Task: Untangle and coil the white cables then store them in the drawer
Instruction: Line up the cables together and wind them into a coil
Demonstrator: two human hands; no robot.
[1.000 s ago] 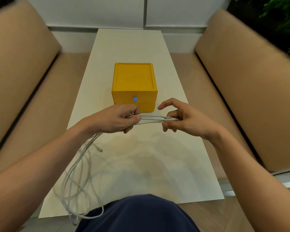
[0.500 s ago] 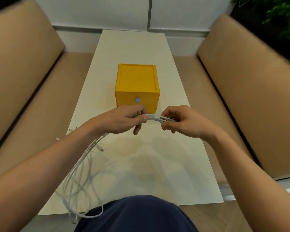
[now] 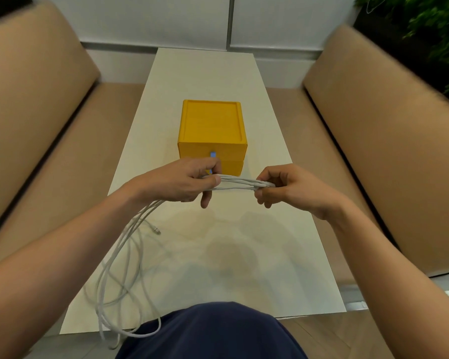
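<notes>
While the left hand point(image 3: 189, 181) and right hand point(image 3: 283, 189) each pinch the white cables point(image 3: 240, 183), the taut span runs left-right, slack trailing near-left off the worktop point(image 3: 270, 242).

White cables point(image 3: 130, 244); plain yellow drawer box point(image 3: 211, 125) with blue pull tab point(image 3: 213, 154); cream table point(image 3: 205, 73); tan benches point(image 3: 373, 141); navy garment point(image 3: 210, 332).

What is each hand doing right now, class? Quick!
Left hand: closed, gripping the white cables.
Right hand: closed, pinching the same cables' other end.
</notes>
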